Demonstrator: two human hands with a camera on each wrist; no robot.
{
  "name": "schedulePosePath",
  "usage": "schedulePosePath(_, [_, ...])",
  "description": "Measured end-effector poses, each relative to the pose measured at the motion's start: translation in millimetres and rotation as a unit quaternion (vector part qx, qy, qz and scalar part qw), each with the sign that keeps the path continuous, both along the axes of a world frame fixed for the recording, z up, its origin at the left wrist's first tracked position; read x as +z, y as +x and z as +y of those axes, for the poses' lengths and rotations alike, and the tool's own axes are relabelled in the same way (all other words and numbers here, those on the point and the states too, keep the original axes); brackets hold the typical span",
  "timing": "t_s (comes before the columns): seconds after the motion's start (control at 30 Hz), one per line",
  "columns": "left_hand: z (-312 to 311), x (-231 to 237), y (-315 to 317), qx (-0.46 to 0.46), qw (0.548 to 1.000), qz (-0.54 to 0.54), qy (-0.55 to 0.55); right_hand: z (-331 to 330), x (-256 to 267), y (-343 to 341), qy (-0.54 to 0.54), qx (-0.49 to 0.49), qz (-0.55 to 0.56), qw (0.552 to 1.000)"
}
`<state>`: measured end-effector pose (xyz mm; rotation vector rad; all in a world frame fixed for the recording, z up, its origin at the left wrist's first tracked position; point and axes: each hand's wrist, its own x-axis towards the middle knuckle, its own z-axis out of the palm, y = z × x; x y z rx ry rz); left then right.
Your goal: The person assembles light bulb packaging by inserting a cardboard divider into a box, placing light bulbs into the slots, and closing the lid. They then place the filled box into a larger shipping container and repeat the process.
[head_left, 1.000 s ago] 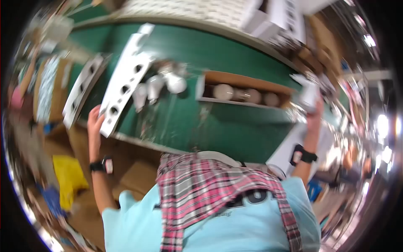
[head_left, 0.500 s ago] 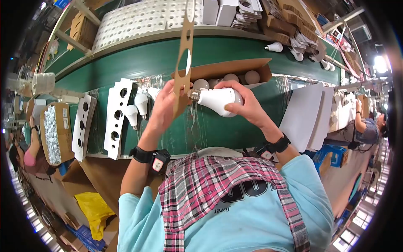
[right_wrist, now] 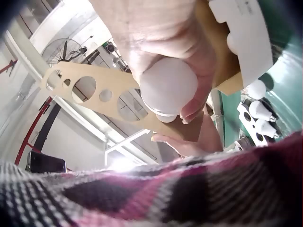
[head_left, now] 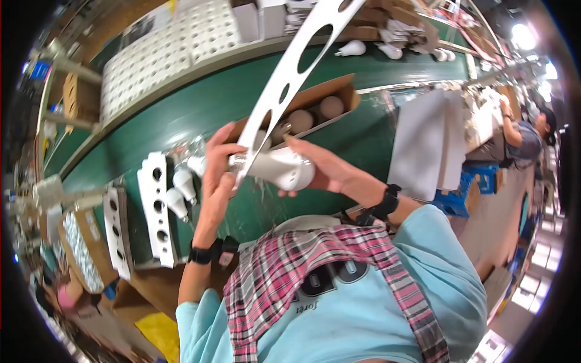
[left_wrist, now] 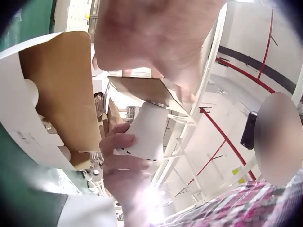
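Observation:
My left hand (head_left: pixel 216 172) pinches the lower end of a long cardboard strip (head_left: pixel 330 15) with round holes, white on one face and brown on the other. The strip slants up and away to the right. A white light bulb (head_left: pixel 281 169) lies sideways in my right hand (head_left: pixel 330 166), its screw base at the strip's lower end, by my left fingers. In the right wrist view the bulb's round dome (right_wrist: pixel 169 87) faces the camera, with fingers curled round it. Just behind the hands stands an open carton (left_wrist: pixel 61 94) with several bulbs inside.
Loose bulbs (head_left: pixel 184 183) lie on the green table left of my hands, beside stacked holed strips (head_left: pixel 150 199). White sheets (head_left: pixel 420 145) lie at the right. A white holed tray (head_left: pixel 169 66) and more bulbs (head_left: pixel 353 48) are at the back. Another person (head_left: pixel 526 136) sits far right.
A second ago the hands were far apart, at the left strips and the right side. They came together with strip and bulb; the strip has since tilted right and its white face shows.

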<state>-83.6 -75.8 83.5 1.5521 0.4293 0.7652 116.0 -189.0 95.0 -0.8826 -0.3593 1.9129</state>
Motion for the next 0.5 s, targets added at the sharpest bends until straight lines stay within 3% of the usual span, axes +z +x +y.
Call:
schedulePosePath(0.07, [2.9, 12.6, 3.6, 0.017, 0.998, 0.054, 0.03, 5.6, 8.8, 3.3, 0.04, -0.013, -0.05, 0.998])
schedulePosePath(0.1, [3.3, 14.1, 3.7, 0.023, 0.997, 0.059, -0.035, 8.3, 12.1, 6.9, 0.056, -0.011, -0.084, 0.995])
schedulePosePath(0.13, [6.6, 15.7, 7.0, 0.019, 0.999, 0.035, 0.004, 10.4, 19.2, 12.0, 0.065, -0.005, -0.079, 0.995])
schedulePosePath(0.23, [14.5, 11.1, 7.3, 0.03, 0.995, 0.063, -0.069, 25.8, 17.3, 61.6, 0.205, 0.005, -0.283, 0.937])
schedulePosePath(0.27, [18.7, 6.6, 7.4, 0.053, 0.995, 0.061, -0.057, 35.6, 15.3, 93.7, 0.256, -0.039, -0.438, 0.861])
schedulePosePath(0.33, [28.3, 4.3, 7.4, 0.088, 0.994, 0.064, -0.017, 53.6, 9.2, 169.2, 0.211, -0.129, -0.638, 0.73])
schedulePosePath(0.37, [32.3, 8.0, 4.0, 0.072, 0.994, 0.07, -0.035, 61.3, 3.1, 206.2, 0.12, -0.175, -0.689, 0.693])
schedulePosePath(0.43, [36.2, 6.4, 2.6, 0.095, 0.989, 0.108, -0.024, 72.5, -56.7, 292.4, 0.182, -0.157, -0.781, 0.576])
schedulePosePath(0.5, [36.9, 14.4, 7.9, 0.108, 0.984, 0.141, 0.018, 84.0, -110.7, 332.9, 0.241, -0.131, -0.843, 0.464])
